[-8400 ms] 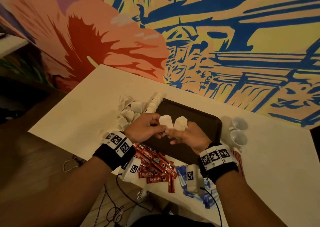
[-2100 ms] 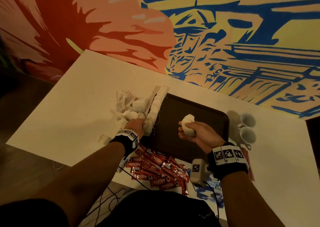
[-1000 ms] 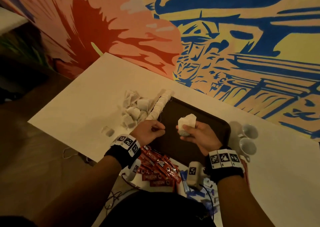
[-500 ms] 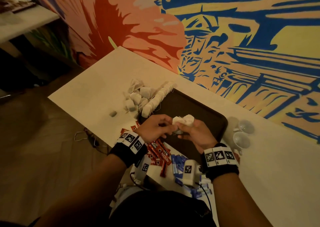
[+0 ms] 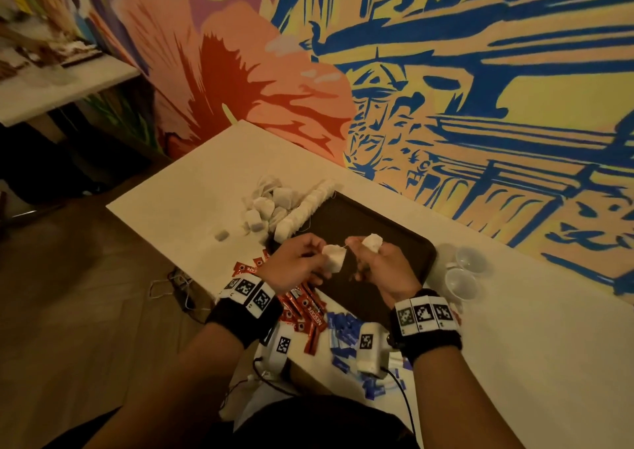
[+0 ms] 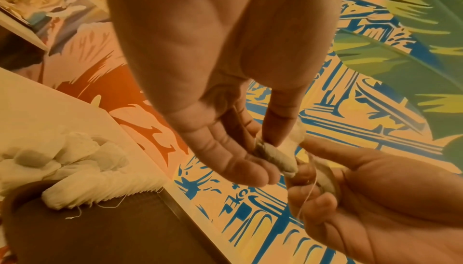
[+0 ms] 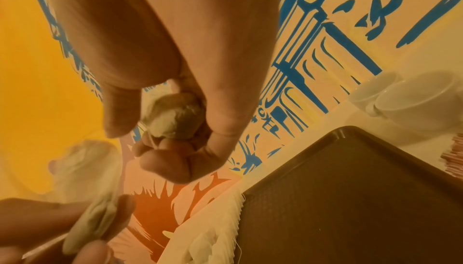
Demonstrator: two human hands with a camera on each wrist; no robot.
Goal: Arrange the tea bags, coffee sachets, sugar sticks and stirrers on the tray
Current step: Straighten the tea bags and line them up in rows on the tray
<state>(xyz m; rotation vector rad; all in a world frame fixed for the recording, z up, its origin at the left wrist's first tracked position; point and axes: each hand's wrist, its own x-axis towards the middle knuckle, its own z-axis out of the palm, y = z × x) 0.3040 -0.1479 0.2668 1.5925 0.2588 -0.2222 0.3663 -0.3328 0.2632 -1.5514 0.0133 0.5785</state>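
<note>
Over the dark brown tray both hands hold white tea bags. My left hand pinches one tea bag between thumb and fingers. My right hand grips a small bunch of tea bags; a thin string runs between the two. A neat row of tea bags lines the tray's left edge, with a loose pile beside it on the table. Red coffee sachets and blue sugar sticks lie near the table's front edge.
Two white cups stand right of the tray. A single small tea bag tag lies apart on the white table. A painted mural wall rises behind. Cables hang off the front edge over the wooden floor.
My left hand placed a bag in the row, came back to the right hand's bunch and has now pulled one tea bag away to the left, stretching its string.
</note>
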